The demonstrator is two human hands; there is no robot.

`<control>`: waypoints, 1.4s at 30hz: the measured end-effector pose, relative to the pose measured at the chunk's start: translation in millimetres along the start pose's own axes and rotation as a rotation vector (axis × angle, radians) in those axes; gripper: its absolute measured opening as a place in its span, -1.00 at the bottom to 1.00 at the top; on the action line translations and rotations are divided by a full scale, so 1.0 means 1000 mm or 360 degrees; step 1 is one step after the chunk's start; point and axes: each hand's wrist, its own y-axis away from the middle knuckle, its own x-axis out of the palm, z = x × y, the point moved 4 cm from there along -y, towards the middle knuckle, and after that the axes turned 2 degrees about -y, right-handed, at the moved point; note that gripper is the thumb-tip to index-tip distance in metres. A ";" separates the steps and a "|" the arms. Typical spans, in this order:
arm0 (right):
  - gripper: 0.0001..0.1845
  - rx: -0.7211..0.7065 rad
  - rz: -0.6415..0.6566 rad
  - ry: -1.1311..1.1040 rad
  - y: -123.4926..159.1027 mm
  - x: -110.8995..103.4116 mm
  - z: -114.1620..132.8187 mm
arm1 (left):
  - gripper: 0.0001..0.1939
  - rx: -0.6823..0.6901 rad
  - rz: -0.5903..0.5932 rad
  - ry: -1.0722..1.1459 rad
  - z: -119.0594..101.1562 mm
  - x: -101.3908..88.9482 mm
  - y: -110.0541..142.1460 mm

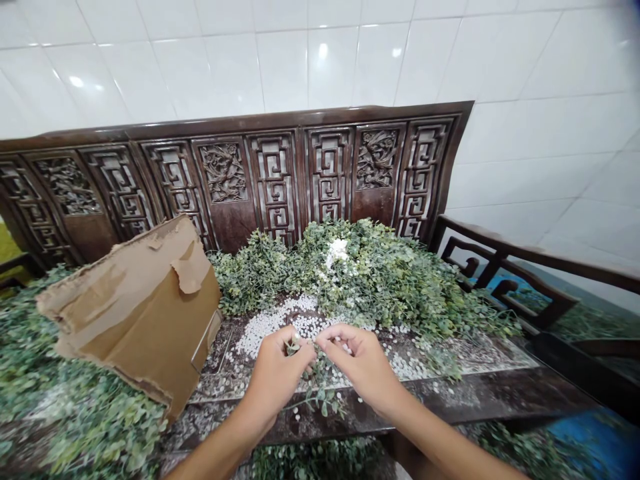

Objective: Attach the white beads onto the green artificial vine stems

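Observation:
Close to the front edge of a carved dark wooden bench, my left hand (280,363) is closed around a leafy green sprig (323,399) that looks like artificial foliage. Its leaves hang below the fingers over the seat edge. My right hand (357,360) meets it from the right, thumb and forefinger pinched together near the sprig's upper part. What sits between those right fingertips is too small to make out. Many small white discs (257,331) lie scattered on the seat just beyond both hands.
A big heap of green foliage (400,287) covers the back right of the seat, with a white clump (337,252) on it. Torn cardboard (145,313) stands at the left, beside more foliage (95,407). The carved backrest (227,223) and armrest (530,257) bound the seat.

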 end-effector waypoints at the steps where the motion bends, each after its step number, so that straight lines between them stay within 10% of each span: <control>1: -0.78 0.0001 -0.0001 0.0000 0.000 0.000 0.000 | -0.88 -0.0002 -0.0006 -0.0001 0.000 0.000 0.000; 42: -0.83 -0.0064 0.0009 0.0100 0.000 0.002 -0.001 | -0.88 -0.0043 -0.0019 0.0039 0.000 0.001 0.004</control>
